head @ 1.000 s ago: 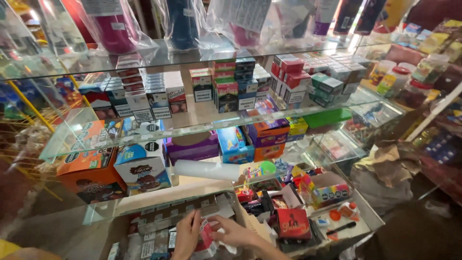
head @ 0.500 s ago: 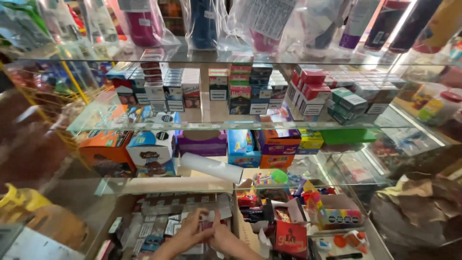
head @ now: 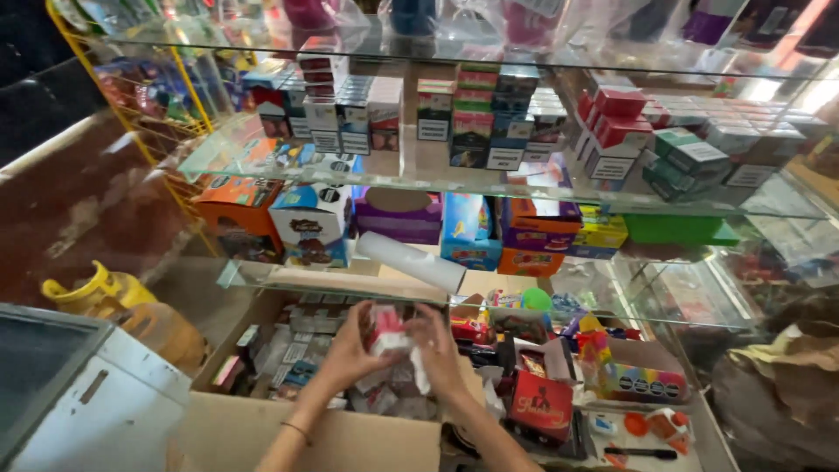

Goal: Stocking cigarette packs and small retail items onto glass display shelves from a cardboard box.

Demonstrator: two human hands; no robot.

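Holding one small red-and-white pack (head: pixel 385 329) between left hand (head: pixel 350 351) and right hand (head: pixel 440 350) above the open cardboard box (head: pixel 262 367), sorting apparently midway: many packs remain inside that box.

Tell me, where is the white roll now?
In the head view, the white roll lies on the lower glass shelf, centre-left, before the purple box, above both hands.

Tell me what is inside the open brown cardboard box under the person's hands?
The brown cardboard box holds many small flat packs. Left hand and right hand hold a red-and-white pack over it, covering the packs beneath.
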